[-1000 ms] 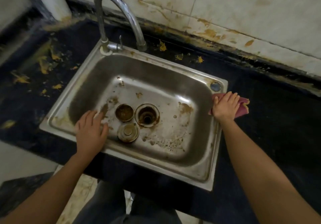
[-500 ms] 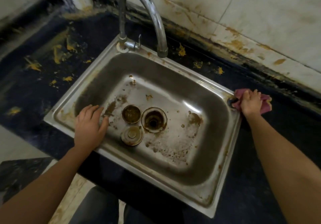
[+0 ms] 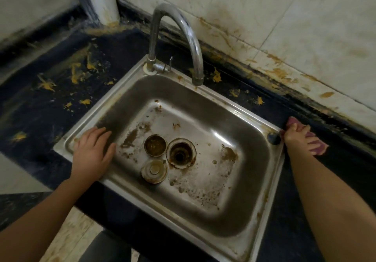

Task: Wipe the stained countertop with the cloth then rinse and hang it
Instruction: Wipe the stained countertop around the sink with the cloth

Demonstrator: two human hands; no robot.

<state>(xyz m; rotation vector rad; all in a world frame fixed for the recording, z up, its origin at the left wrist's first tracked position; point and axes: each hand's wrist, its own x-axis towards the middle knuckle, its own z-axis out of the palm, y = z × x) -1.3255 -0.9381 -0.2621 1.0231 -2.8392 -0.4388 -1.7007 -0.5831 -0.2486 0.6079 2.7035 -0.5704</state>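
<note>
R hand (image 3: 298, 137) presses cloth (image 3: 318, 149) on countertop (image 3: 337, 172) (fingers straight); L hand (image 3: 92, 152) lies flat on sink (image 3: 234, 104) rim.

Left hand (image 3: 92, 154) lies flat, fingers spread; right hand (image 3: 297, 138), arm outstretched, presses down, fingers seemingly straight.

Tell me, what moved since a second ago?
The right hand slid the pink cloth along the counter beside the sink, away from the person toward the wall, pressing it throughout. The left hand stayed resting on the sink's left rim. The faucet, stopper and yellow stains stayed put.
</note>
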